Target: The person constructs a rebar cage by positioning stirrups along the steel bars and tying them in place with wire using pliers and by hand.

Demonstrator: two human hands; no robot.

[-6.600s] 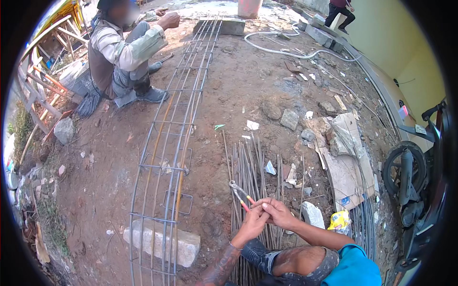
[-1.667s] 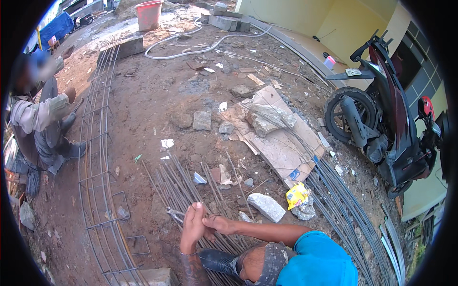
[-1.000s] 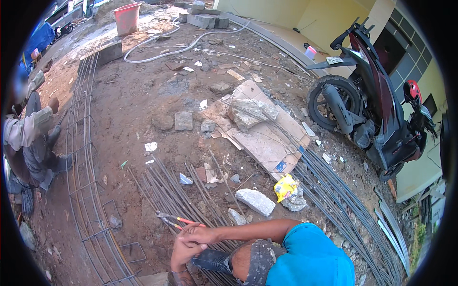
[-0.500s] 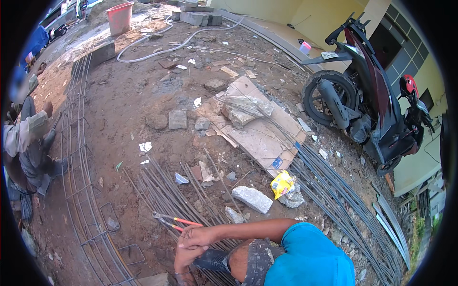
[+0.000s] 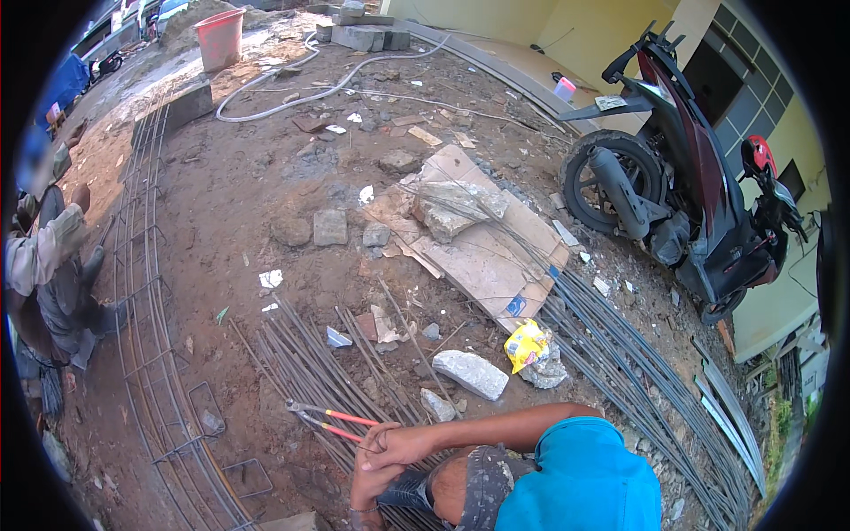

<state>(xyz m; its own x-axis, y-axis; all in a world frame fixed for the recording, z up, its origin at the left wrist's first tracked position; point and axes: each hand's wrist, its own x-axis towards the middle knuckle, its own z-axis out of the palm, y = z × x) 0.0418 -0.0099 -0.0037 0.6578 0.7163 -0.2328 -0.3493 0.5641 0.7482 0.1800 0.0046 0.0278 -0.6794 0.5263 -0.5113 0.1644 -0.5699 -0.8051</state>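
Low in the picture, my right hand (image 5: 400, 444) closes around the orange-red handles of a pair of pincers (image 5: 326, 419). Their metal jaws point left, over the ends of thin steel rods (image 5: 305, 354) on the ground. Just beneath, touching the right hand, is my left hand (image 5: 370, 478), with a bracelet at its wrist. Its fingers look curled; whatever they hold is hidden. My bent knee (image 5: 450, 488) is beside the hands, and my blue sleeve (image 5: 580, 442) covers the upper right arm.
A long rebar cage (image 5: 146, 354) curves along the left, with another person (image 5: 57, 265) crouching beyond it. Stone chunks (image 5: 471, 373), a yellow packet (image 5: 526, 343), cardboard (image 5: 460, 257) and bundled rods (image 5: 637, 389) lie ahead and right. A motorbike (image 5: 682, 177) stands back right.
Both hands and the pincers have shifted slightly right. The handles now show more spread between them. At the left, the other person's arm has moved a little.
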